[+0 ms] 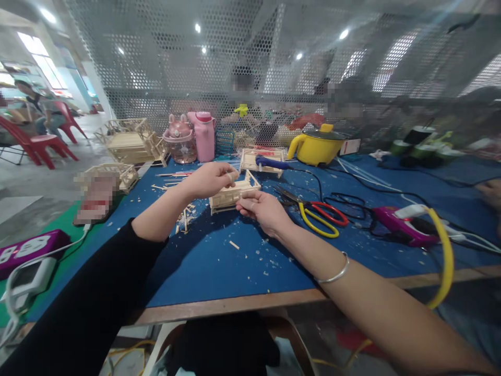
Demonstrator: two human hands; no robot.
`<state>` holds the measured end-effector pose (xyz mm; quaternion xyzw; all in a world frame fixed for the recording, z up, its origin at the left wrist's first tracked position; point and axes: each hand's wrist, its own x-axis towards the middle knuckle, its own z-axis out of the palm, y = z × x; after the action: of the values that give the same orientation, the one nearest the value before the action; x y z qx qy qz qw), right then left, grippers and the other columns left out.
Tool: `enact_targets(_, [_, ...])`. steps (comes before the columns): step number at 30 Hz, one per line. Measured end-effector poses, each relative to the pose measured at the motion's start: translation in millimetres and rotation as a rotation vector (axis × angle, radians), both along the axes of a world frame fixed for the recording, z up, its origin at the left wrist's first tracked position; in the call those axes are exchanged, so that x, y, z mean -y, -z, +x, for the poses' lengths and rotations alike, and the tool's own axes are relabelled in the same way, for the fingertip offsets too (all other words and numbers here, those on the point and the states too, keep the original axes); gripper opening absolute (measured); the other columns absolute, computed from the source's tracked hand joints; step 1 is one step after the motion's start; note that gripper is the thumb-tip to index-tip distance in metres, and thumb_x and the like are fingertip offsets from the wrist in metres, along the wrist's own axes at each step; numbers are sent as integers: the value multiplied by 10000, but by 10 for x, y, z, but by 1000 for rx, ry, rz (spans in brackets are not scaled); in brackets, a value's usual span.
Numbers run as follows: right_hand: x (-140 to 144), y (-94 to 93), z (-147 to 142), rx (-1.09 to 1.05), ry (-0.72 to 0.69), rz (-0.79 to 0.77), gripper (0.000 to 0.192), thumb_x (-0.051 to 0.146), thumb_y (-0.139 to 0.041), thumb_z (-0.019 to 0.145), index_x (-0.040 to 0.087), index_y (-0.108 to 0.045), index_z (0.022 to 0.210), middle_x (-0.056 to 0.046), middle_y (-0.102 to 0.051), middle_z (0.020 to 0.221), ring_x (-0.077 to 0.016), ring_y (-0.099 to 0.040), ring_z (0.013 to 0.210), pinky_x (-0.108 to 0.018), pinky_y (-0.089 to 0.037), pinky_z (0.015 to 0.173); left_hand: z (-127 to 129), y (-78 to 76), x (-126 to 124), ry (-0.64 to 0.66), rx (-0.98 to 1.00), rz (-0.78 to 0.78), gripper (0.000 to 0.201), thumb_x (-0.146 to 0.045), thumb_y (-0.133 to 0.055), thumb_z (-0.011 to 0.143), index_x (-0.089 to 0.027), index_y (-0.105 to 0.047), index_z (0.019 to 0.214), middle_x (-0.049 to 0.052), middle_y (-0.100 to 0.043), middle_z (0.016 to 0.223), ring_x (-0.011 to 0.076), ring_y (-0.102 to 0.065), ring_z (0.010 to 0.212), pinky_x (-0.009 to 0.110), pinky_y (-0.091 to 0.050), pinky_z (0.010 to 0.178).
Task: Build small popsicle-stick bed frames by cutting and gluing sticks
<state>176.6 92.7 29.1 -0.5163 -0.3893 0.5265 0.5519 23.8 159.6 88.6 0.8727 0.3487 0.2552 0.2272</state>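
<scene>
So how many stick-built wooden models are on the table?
4: one between the left hand and right hand, one behind it, two far left. Others may be hidden.

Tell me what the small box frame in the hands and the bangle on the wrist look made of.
Box frame: pale, unfinished wood sticks, judging by its matte tan slats and the splinters scattered around it. The left hand and right hand both grip it. Bangle: apparently polished silver-coloured metal, thin with a bright glint; the exact metal cannot be told.
</scene>
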Motion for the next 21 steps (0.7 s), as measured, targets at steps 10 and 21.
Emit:
enact_targets(10, [-38,2,29,264,35,31,39,148,-623,804,141,-634,767,23,-634,576,-44,-514,370,-133,-340,302,74,17,54,23,-41,-73,324,-266,-376,902,-135,-576,1121,93,-707,935,167,-664,862,286,-486,766])
enact_targets(21, [-77,42,26,339,63,143,68,104,-603,742,130,-641,691,27,-622,541,-36,-482,343,-129,-325,316,62,42,66,-23,-53,-52,431,-337,-523,801,-162,-551,1194,38,-673,815,159,-608,720,261,-432,629])
